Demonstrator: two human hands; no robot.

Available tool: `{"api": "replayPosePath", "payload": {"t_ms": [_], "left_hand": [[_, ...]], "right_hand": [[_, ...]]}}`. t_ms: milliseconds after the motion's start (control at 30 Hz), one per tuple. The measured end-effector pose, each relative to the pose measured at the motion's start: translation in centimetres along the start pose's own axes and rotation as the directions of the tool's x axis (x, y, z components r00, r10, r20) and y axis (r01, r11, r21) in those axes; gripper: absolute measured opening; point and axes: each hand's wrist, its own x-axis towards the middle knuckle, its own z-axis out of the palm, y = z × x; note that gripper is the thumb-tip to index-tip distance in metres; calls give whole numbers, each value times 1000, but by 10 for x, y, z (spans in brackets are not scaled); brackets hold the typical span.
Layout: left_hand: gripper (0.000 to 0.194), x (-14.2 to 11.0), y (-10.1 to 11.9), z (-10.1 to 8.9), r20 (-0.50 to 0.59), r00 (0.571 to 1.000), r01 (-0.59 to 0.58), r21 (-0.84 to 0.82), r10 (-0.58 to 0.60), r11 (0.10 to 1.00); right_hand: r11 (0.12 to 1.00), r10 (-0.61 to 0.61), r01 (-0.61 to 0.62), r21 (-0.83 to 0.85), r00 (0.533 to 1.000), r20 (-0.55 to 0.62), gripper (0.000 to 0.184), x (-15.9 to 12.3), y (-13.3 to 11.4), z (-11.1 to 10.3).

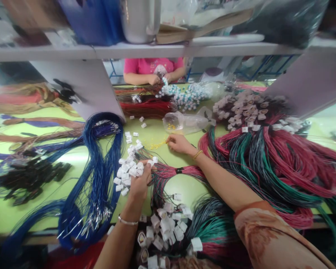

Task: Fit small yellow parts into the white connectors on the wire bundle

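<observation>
My left hand [141,184] is closed on a white connector [151,163] at its fingertips. Many more white connectors [126,170] crowd beside that hand, on the ends of thin wires. A pink, black and green wire bundle [182,170] runs right from there, bound by a black tie. My right hand [180,144] is at the edge of a scatter of tiny yellow pieces [156,145], its fingertips pinched together. Whether a piece is between them is too small to tell. Just beyond lies a clear plastic bag [184,122] with some yellow pieces inside.
Blue wires [93,179] with bare silver ends hang over the left table edge, near black connectors [30,181]. Thick pink, green and grey wire bundles [268,160] cover the right. White connectors [168,228] lie close to my body. Across the table, a person in pink [154,67] handles wires below a shelf [184,50].
</observation>
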Motion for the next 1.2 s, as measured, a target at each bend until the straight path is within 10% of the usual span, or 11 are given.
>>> {"api": "replayPosePath", "payload": {"t_ms": [467,833,1067,1200], "left_hand": [[47,1,-2,-3,-40,999,-6,-12,6,1000],[42,5,-9,-6,-82,997,-6,-175,-9,985],[38,3,-9,-4,-74,997,-25,-219,9,975],[37,3,-9,-4,-85,996,-41,-242,21,969]], "right_hand": [[955,94,-70,288,993,-73,10,4,-3,9],[535,-22,-118,836,988,154,8,-13,-47,-1],[734,-437,489,472,872,-223,13,-53,-94,-5],[733,-542,613,294,788,-292,16,-59,-98,2]]}}
